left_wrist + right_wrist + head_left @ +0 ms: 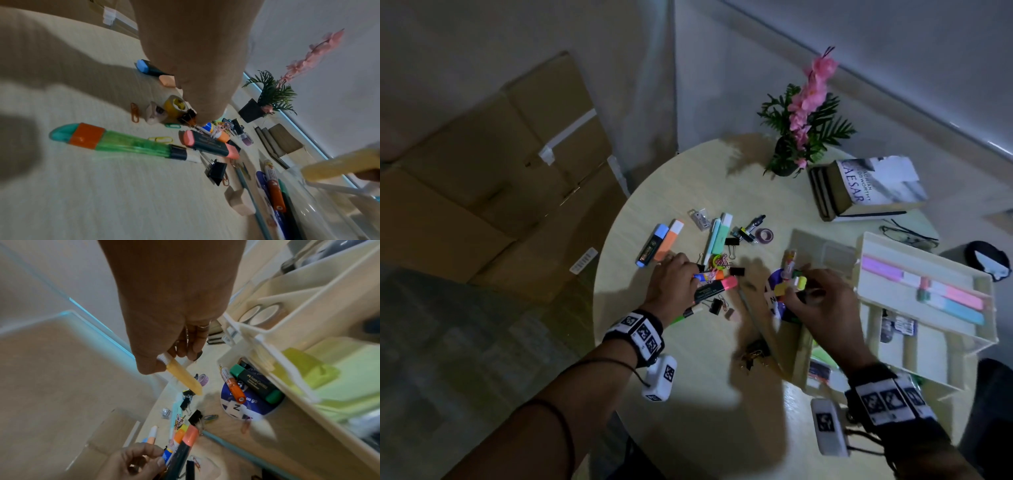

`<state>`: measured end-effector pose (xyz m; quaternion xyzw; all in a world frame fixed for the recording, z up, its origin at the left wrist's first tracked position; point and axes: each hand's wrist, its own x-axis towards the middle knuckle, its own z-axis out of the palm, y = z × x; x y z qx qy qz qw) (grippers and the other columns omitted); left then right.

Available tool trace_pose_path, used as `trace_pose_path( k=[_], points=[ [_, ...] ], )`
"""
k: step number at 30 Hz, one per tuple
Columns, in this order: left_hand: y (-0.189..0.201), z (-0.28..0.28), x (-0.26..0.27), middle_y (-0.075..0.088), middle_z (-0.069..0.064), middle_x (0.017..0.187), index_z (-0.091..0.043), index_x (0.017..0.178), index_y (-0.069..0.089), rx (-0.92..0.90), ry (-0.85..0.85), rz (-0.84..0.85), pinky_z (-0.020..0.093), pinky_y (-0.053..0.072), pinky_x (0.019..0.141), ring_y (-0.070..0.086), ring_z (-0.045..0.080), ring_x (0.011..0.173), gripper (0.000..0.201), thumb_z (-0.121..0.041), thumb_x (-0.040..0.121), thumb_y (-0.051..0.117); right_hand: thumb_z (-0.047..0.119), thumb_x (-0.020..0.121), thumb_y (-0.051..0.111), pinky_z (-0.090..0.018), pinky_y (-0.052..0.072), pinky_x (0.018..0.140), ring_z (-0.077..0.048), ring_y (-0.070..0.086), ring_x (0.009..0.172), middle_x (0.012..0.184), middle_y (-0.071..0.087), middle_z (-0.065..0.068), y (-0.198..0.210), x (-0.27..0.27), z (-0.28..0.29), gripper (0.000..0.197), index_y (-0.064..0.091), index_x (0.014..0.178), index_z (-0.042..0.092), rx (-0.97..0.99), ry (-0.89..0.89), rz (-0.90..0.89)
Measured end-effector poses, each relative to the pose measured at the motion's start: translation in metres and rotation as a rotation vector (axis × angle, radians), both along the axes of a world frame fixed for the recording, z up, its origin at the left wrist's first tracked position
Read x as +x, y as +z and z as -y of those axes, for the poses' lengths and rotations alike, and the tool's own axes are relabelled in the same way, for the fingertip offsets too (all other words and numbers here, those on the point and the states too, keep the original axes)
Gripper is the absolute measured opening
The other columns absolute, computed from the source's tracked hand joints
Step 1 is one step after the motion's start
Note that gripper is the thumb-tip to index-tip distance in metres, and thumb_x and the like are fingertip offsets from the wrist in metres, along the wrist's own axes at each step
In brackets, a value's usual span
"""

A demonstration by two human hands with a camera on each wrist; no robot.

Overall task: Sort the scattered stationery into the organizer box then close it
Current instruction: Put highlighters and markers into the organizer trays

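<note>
My right hand [799, 294] pinches a yellow pastel highlighter [183, 378] between thumb and fingers, just left of the open cream organizer box [977, 346]. The box's raised tray holds several pastel highlighters [948, 298]. My left hand [686, 279] reaches into the scattered pile, fingers curled round a blue-and-orange glue stick [214, 132]. A pink-capped dark highlighter [211, 146] lies against it. A green highlighter [257, 384] and an orange marker [234, 387] rest on a round blue card [257, 404] beside the box.
Blue and orange highlighters [659, 243], mint pens [719, 233], binder clips [732, 241], purple tape [763, 235], a green utility knife [123, 142] and an eraser [240, 201] litter the round table [688, 359]. A flower pot [786, 161], books [866, 188] and glasses [907, 236] stand behind.
</note>
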<state>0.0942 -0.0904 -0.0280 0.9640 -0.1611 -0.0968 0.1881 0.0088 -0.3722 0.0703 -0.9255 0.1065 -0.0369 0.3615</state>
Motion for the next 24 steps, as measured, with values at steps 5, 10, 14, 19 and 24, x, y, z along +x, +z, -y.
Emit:
trace_pose_path(
  k=[5,10,14,19,24],
  points=[
    [0.005,-0.001,-0.002,0.071,-0.003,0.1,-0.024,0.111,0.071,0.038,-0.038,-0.04,0.04,0.051,0.083,0.059,0.023,0.1,0.02,-0.027,0.092,0.071,0.005,0.079,0.087,-0.01,0.046,0.057,-0.012,0.067,0.069,0.071,0.071,0.001,0.008,-0.04,-0.001,0.025,0.065,0.08,0.015,0.209,-0.108,0.003],
    [0.008,0.004,-0.006,0.071,-0.003,0.097,-0.024,0.11,0.073,0.077,-0.062,-0.018,0.042,0.051,0.083,0.06,0.024,0.097,0.021,-0.026,0.089,0.074,0.015,0.083,0.085,-0.031,0.059,0.067,-0.015,0.07,0.075,0.078,0.072,0.005,0.004,-0.059,0.005,0.019,0.068,0.086,0.023,0.281,-0.07,-0.014],
    [0.015,0.004,-0.014,0.068,0.005,0.091,-0.017,0.103,0.073,0.029,-0.069,0.046,0.042,0.05,0.078,0.062,0.03,0.092,0.019,-0.025,0.086,0.07,0.018,0.09,0.08,-0.022,0.057,0.066,-0.01,0.07,0.076,0.082,0.072,0.011,0.013,-0.067,0.016,0.012,0.071,0.095,0.024,0.262,-0.076,0.039],
    [0.029,0.005,-0.034,0.064,0.002,0.093,-0.017,0.104,0.068,-0.123,-0.032,0.151,0.043,0.05,0.078,0.058,0.026,0.089,0.024,-0.032,0.094,0.054,0.024,0.094,0.077,-0.03,0.06,0.068,-0.014,0.074,0.079,0.087,0.077,0.004,0.027,-0.073,0.052,0.013,0.074,0.106,0.017,0.255,-0.131,0.056],
    [0.054,0.045,-0.065,0.063,0.0,0.104,-0.017,0.112,0.067,-0.31,-0.145,0.185,0.039,0.047,0.084,0.058,0.024,0.099,0.022,-0.03,0.101,0.054,0.033,0.092,0.079,-0.027,0.059,0.072,-0.015,0.071,0.082,0.093,0.074,0.0,0.039,-0.082,0.098,0.028,0.073,0.115,0.018,0.195,-0.177,0.092]
  ],
)
